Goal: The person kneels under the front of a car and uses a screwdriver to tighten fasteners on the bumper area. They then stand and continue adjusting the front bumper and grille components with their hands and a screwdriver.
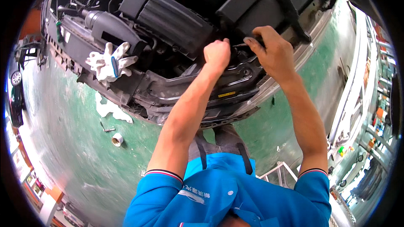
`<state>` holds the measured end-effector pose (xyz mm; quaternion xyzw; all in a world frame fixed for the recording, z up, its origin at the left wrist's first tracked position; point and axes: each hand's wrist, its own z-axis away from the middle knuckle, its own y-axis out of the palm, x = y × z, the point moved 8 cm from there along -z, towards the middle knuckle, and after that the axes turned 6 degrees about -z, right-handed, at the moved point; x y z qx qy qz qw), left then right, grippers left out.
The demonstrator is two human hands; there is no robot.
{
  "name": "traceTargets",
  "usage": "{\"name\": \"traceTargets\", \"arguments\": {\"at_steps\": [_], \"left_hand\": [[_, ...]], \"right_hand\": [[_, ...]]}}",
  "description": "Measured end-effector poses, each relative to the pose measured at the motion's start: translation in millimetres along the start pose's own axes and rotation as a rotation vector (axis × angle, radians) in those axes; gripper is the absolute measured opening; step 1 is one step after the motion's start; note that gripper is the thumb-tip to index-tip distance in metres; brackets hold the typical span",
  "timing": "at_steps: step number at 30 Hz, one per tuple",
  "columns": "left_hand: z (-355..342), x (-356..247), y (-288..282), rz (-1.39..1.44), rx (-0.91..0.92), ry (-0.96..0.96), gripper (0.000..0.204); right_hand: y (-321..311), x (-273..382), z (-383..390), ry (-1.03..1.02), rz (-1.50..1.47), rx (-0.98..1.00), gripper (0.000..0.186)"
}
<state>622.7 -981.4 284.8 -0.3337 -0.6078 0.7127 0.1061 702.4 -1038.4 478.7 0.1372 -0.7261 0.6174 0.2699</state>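
My left hand is closed in a fist over the gap between the engine parts and the car's front crossmember. Whatever its fingers grip is hidden. To its right, my right hand is bent at the wrist, with thumb and curled fingers drawn close together beside the black box-shaped cover. Anything small between those fingertips is too dark to make out. A ribbed black engine cover lies just beyond my left fist.
White work gloves rest on the car's front edge at left. On the green floor lie a white cut piece, a small tool and a roll of tape. A metal frame stands behind me at right.
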Motion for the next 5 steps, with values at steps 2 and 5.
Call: {"name": "traceTargets", "arguments": {"at_steps": [2, 5], "left_hand": [[-11, 8, 19, 0.018, 0.177, -0.026, 0.019], [-25, 3, 46, -0.013, 0.467, -0.020, 0.029]], "right_hand": [[2, 5, -3, -0.114, -0.061, -0.025, 0.020], [-4, 14, -2, -0.318, -0.082, -0.010, 0.023]]}}
